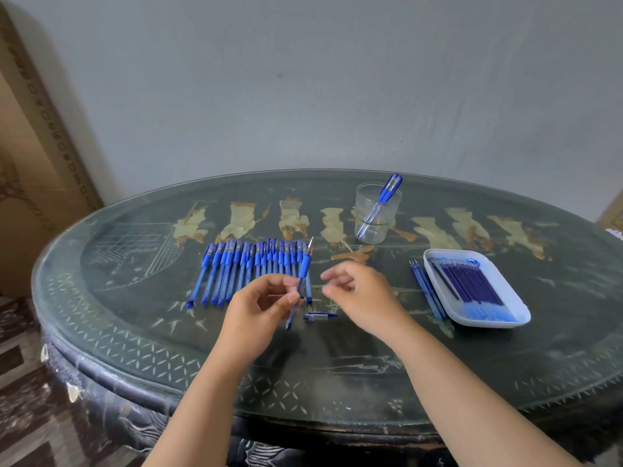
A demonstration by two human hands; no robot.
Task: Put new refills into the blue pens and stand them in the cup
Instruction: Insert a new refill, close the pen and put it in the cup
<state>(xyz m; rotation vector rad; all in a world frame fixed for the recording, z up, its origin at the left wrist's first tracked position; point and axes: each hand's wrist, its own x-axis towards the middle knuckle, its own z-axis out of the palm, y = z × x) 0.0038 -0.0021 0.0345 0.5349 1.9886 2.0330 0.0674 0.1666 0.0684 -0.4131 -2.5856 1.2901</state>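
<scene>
A dark oval table (135, 332), glass-topped and painted with pale figures, is seen set against a plain grey wall (303, 79), with brown cardboard (33, 163) propped at the left edge of the view. Two bare forearms are stretched over the near rim. The left hand (256, 308) is raised above the middle of the table, its thumb and fingers clamped on the lower barrel of an uncapped pen (304, 266), which is held tilted with its metal tip pointing up and away from the person. The right hand (360, 291) is held just beside it, fingers loosely curled and apart, with nothing gripped. A white tray (485, 323) is placed at the right, filled with a layer of dark blue refills (472, 284) laid side by side. A row of blue pens (249, 264) is laid out flat behind the hands, caps toward the wall, barrels touching or nearly so. A clear cup (364, 210) is stood farther back, between the row and the tray, and a single capped pen (384, 197) is leaned inside it, cap uppermost. A few loose refills (426, 291) are laid on the table just beside the tray's left rim. A small pen cap (320, 316) is left lying on its side on the table below the two hands.
</scene>
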